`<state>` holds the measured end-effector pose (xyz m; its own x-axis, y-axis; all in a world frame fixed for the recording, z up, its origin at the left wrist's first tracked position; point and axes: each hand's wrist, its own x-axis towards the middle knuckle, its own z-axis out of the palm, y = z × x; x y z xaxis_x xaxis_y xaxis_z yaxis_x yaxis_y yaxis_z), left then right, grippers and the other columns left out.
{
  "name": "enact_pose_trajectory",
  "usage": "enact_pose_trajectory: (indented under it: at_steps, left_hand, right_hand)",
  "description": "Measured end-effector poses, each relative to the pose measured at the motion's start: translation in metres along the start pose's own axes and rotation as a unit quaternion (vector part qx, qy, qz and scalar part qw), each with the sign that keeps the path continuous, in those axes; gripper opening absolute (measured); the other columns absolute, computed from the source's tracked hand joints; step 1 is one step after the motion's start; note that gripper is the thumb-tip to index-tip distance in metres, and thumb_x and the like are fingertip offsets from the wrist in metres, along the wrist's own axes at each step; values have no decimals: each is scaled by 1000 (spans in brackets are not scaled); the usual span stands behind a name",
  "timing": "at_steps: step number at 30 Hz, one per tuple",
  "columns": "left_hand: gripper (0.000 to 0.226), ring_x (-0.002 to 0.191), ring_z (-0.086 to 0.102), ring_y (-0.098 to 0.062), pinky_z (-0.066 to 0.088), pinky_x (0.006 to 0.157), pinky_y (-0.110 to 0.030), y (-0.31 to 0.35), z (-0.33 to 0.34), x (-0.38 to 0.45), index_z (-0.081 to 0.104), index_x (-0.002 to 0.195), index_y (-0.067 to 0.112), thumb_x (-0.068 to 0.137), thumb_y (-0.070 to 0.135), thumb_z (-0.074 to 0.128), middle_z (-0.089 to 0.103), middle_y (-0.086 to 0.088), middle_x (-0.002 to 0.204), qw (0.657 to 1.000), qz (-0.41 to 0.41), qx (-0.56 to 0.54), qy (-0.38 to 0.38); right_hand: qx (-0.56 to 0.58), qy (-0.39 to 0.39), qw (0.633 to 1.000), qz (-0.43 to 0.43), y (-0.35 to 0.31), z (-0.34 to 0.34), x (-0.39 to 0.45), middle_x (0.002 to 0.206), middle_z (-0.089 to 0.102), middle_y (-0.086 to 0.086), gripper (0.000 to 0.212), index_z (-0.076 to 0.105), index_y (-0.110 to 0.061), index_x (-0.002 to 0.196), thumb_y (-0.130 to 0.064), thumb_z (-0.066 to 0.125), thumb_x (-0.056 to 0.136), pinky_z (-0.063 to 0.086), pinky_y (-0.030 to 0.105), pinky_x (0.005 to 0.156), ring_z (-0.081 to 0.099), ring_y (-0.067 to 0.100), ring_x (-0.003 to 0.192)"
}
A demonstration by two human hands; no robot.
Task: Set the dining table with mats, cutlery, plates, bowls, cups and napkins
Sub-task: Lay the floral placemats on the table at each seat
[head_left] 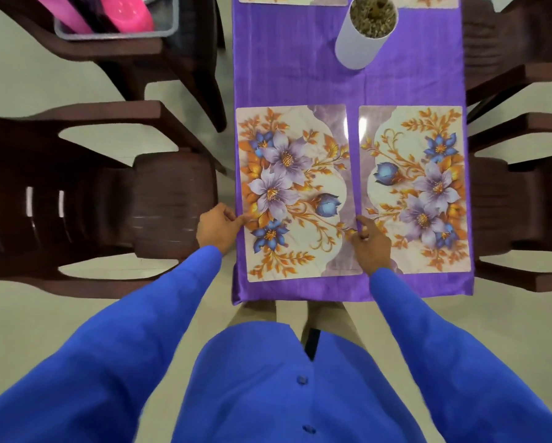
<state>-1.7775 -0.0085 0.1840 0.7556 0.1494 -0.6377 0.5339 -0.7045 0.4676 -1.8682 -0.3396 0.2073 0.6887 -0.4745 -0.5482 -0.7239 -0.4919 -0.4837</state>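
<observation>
Two floral mats lie side by side at the near end of the purple-clothed table (300,75). Left hand (218,228) pinches the left mat (295,193) at its outer edge; right hand (372,243) pinches that mat's inner edge, just beside the right mat (415,190)

Viewpoint: we look from a single head-worn camera, steeply down.
Facing: forward past our left hand (218,227) and right hand (371,243).
Nearness: close; our sleeves fill the lower frame.
Shared views: none.
</observation>
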Motion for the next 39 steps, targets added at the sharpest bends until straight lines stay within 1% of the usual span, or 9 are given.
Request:
enact_pose_trajectory:
  at_steps: [3,9,17,23,26,30,34,37,39]
  left_hand:
    - [47,85,74,-20,65,82,-40,-2,2,3,64,88,23,75,64,84,74,-1,94,996,-47,-76,-13]
    - [50,83,75,-20,65,81,-42,-3,5,6,65,87,23,78,70,77,76,1,89,996,-43,-77,-16]
    - [46,83,74,-20,64,81,-39,-10,10,6,66,88,20,85,66,73,75,-1,87,996,-37,-76,-18]
    - [45,85,74,-19,59,74,-31,-12,12,5,67,95,18,87,62,73,74,0,89,994,-46,-96,-13]
    - [44,84,74,-19,58,71,-28,-12,11,5,66,93,19,87,62,73,74,1,87,994,-47,-98,-17]
    - [48,83,75,-19,64,80,-38,-15,15,7,66,92,17,85,64,73,75,-1,87,994,-45,-93,-17]
    - [58,85,75,-19,64,85,-40,-18,12,0,67,103,14,84,68,71,76,-2,93,994,-36,-95,-30]
    - [60,95,75,-19,64,88,-40,-32,6,-15,64,115,16,84,67,73,76,-2,104,992,-21,-82,-90]
    - [59,102,74,-20,63,90,-40,-48,6,-31,63,121,16,85,61,75,76,-2,112,986,-22,-96,-132]
  right_hand:
    - [-9,9,1000,-11,4,0,4,92,63,4,41,60,-19,142,-15,63,101,53,38,88,60,25,90]
    - [-18,5,999,-27,8,2,5,94,64,3,43,57,-18,143,-15,64,101,55,42,90,60,26,91]
    - [-4,-8,1000,-17,11,1,3,86,68,4,49,57,-20,145,-16,70,98,50,31,81,63,24,85]
    - [-15,0,1000,-5,9,4,4,89,68,5,47,57,-19,145,-13,68,99,59,41,89,64,25,87]
    - [-19,3,1000,-8,7,4,4,92,68,5,45,57,-19,143,-15,67,100,58,39,88,63,25,88]
    - [-27,8,1000,-13,7,5,5,95,67,5,42,59,-17,141,-16,68,100,58,42,91,64,25,91]
    - [-47,26,998,-24,10,3,0,94,68,7,39,60,-13,135,-25,68,99,58,43,87,64,28,89]
    - [-70,61,995,-26,16,3,-18,118,65,12,35,59,-12,132,-29,63,101,59,49,86,67,34,98]
    - [-109,71,990,-45,24,6,-34,132,59,11,36,56,-13,136,-28,59,103,58,46,83,66,33,105]
